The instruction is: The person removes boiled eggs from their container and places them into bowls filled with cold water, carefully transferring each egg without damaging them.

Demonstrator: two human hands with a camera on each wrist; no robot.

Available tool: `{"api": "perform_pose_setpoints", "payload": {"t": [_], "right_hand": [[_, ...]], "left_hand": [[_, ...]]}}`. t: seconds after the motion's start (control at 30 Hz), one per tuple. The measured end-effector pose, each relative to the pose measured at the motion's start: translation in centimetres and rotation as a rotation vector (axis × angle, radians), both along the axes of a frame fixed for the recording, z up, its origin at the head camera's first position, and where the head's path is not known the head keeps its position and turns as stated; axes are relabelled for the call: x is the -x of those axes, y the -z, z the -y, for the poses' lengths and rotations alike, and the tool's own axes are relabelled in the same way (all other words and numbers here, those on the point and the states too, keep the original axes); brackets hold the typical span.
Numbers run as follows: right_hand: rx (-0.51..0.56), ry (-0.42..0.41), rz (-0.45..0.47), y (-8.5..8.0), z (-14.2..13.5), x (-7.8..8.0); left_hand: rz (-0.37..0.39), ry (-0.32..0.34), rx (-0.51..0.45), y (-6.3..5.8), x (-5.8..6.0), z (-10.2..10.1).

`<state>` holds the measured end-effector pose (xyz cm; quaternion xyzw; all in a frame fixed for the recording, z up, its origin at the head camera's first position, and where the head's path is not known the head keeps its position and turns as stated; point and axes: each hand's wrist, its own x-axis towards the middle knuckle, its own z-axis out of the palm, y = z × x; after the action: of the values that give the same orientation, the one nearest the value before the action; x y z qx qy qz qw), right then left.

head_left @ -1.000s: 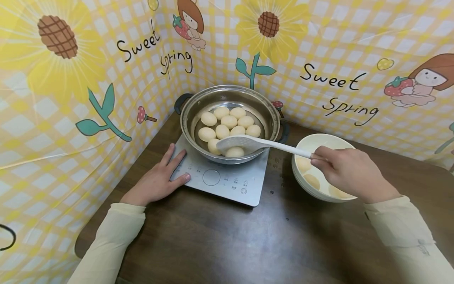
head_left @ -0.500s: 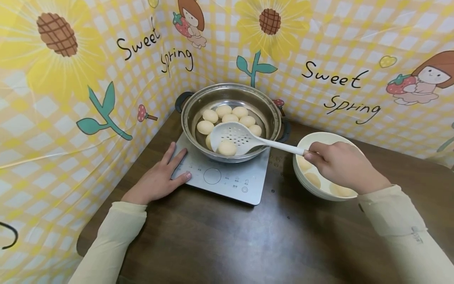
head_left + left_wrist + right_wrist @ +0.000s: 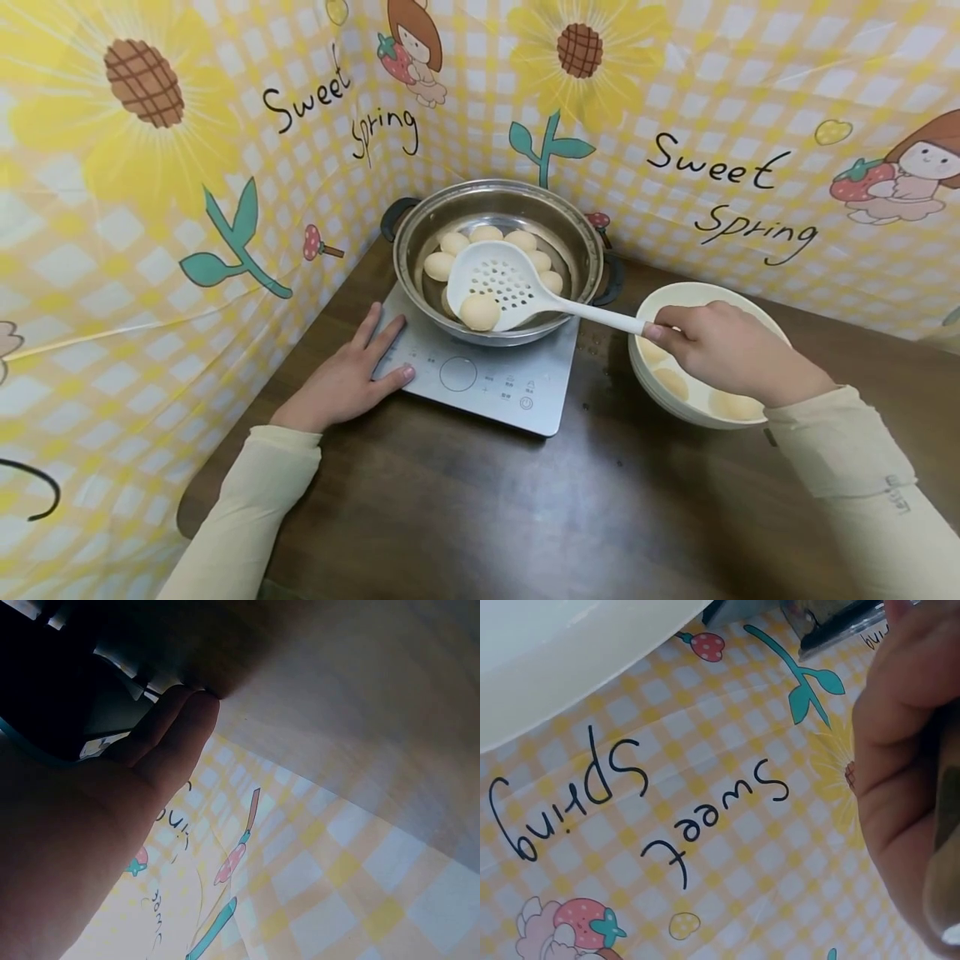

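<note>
In the head view my right hand (image 3: 731,350) grips the handle of a white slotted spoon (image 3: 517,283). The spoon's perforated head is raised over the steel pot (image 3: 517,202), with one pale egg (image 3: 480,312) lying at its near side. Behind and under it, several more eggs (image 3: 438,267) sit in the pot, some hidden by the spoon. My left hand (image 3: 345,379), fingers spread, rests at the left edge of the white induction cooker (image 3: 491,400) that carries the pot. The left wrist view shows straight fingers (image 3: 176,739).
A cream bowl (image 3: 686,292) holding several eggs (image 3: 735,406) stands right of the cooker, beneath my right hand. Water drops dot the dark wooden table (image 3: 465,508) between them. A yellow checked cloth (image 3: 465,150) covers the walls behind and to the left.
The slotted spoon has come up from among the eggs, levelled out, and now carries one egg above the others. My left hand stays on the cooker's edge.
</note>
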<state>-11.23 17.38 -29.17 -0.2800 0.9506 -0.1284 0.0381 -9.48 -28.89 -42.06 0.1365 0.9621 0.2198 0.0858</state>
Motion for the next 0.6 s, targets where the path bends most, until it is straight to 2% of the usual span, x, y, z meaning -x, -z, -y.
{"api": "perform_pose_setpoints", "payload": {"t": [0.17, 0.33, 0.47, 0.6], "right_hand": [[-0.041, -0.027, -0.029, -0.5, 0.1, 0.1], [-0.062, -0.021, 0.023, -0.9, 0.3, 0.4], [-0.047, -0.003, 0.108, -1.4, 0.5, 0.9], [0.010, 0.061, 0.313, -2.0, 0.6, 1.3]], "left_hand": [[0.005, 0.000, -0.001, 0.1, 0.0, 0.0], [0.000, 0.000, 0.003, 0.1, 0.0, -0.1], [-0.003, 0.000, 0.003, 0.0, 0.0, -0.1], [-0.004, -0.006, 0.007, 0.0, 0.0, 0.0]]}}
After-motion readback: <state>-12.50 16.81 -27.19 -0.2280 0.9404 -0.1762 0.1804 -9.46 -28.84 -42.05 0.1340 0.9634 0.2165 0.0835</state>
